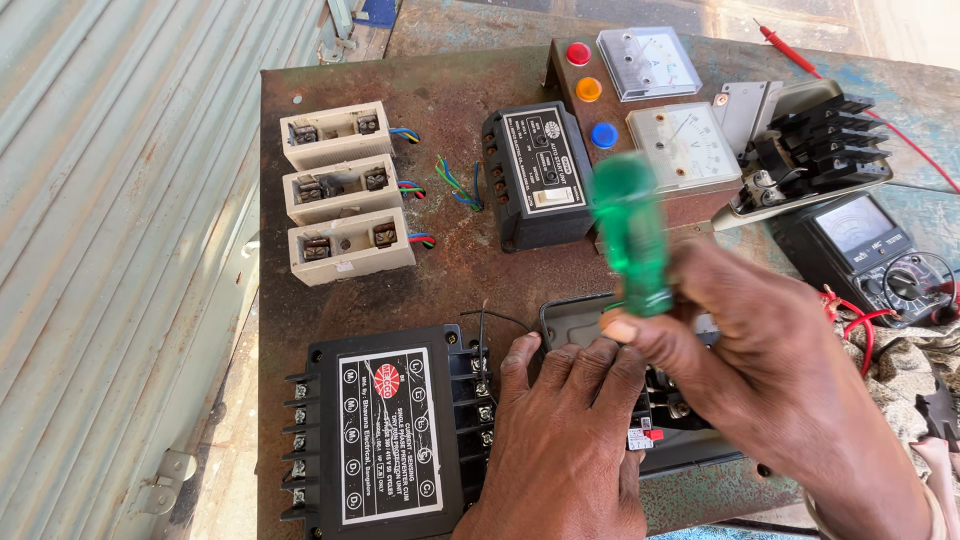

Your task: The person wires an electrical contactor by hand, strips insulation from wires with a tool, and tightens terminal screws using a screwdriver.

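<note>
My right hand grips a screwdriver with a translucent green handle, the handle pointing up and blurred, the shaft hidden behind my fingers. My left hand lies flat, fingers together, on the rusty metal panel between a large black terminal unit with a white label and a black component with an open grey cover. Its fingertips touch that cover's edge. A thin black wire stands up just beside my left index finger.
Three cream fuse holders with coloured wires sit at the panel's upper left. A black relay box, three round indicator lamps, two white analog meters, a black switch block and a multimeter with red leads lie around. Corrugated metal sheet borders the left.
</note>
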